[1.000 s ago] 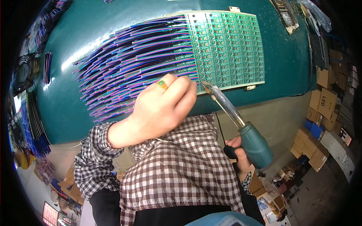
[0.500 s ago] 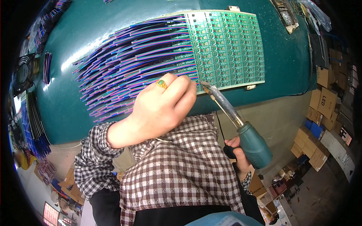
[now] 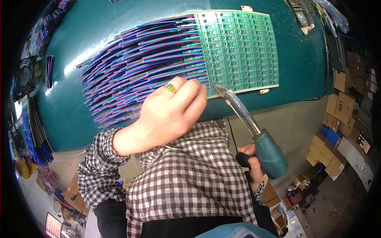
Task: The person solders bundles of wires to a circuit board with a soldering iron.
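A green circuit board panel [image 3: 242,51] lies on the table, with rows of multicoloured ribbon wires [image 3: 135,71] fanning out from its left edge. Over the lowest wires, close to the panel's near left corner, is my left hand [image 3: 170,107], its fingers curled in a pinch on a ribbon wire; the fingertips are hidden. My right hand [image 3: 254,162] grips a soldering gun [image 3: 270,154] with a green body and a black grip. Its metal barrel points up and left, and the tip is over the panel's near edge, just right of my left fingers.
The green table mat [image 3: 63,123] runs under the panel. Small light blocks [image 3: 264,92] sit at the panel's edges. More wire bundles [image 3: 33,131] and a black fan [image 3: 25,79] are at the left. A worn metal tray [image 3: 299,16] stands far right; cardboard boxes [image 3: 341,107] are stacked beyond.
The soldering gun has shifted slightly to the right, its tip drawing a little away from the wire ends. My left hand has stayed in place.
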`<act>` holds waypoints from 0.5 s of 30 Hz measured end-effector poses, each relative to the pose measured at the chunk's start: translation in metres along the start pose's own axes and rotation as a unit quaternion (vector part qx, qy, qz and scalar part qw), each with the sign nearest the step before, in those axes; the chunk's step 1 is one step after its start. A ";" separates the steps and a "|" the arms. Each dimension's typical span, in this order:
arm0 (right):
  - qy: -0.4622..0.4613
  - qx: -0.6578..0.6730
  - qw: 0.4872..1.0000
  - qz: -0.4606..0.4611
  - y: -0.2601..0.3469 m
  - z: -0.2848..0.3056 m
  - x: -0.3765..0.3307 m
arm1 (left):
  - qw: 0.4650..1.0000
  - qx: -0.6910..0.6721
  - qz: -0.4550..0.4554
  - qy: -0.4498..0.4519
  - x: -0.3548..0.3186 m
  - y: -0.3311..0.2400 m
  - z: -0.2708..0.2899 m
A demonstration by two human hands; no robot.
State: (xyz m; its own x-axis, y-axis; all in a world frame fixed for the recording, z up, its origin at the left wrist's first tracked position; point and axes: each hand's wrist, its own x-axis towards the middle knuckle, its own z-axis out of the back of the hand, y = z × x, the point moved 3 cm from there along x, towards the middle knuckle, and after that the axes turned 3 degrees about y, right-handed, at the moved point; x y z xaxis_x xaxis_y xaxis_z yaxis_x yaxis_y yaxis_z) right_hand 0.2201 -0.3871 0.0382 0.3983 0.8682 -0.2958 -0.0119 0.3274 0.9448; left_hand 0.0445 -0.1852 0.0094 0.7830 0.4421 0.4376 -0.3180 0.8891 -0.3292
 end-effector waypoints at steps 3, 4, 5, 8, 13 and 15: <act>-0.002 -0.014 1.000 0.000 0.001 -0.001 0.002 | 1.000 0.004 -0.001 -0.002 0.000 0.000 -0.001; -0.014 0.022 1.000 0.004 0.001 -0.001 0.002 | 1.000 0.003 -0.002 -0.001 0.000 -0.001 -0.001; -0.025 0.057 0.998 0.007 0.001 0.000 0.003 | 1.000 0.004 -0.001 -0.002 0.000 -0.001 0.000; 0.001 0.013 0.999 0.034 -0.006 0.006 0.001 | 1.000 0.009 -0.003 -0.006 -0.002 0.000 -0.002; 0.004 0.014 0.999 0.036 -0.009 0.008 -0.002 | 1.000 0.009 -0.007 -0.012 -0.002 0.000 -0.002; 0.001 0.023 0.999 0.031 -0.009 0.008 -0.002 | 1.000 0.008 -0.009 -0.015 -0.003 0.001 -0.003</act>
State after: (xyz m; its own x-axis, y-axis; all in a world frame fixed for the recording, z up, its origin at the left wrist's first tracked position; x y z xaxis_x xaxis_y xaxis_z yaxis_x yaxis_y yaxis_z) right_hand 0.2262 -0.3950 0.0312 0.3960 0.8869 -0.2377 0.0065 0.2562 0.9666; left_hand 0.0432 -0.1864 0.0053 0.7718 0.4299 0.4685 -0.3136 0.8983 -0.3077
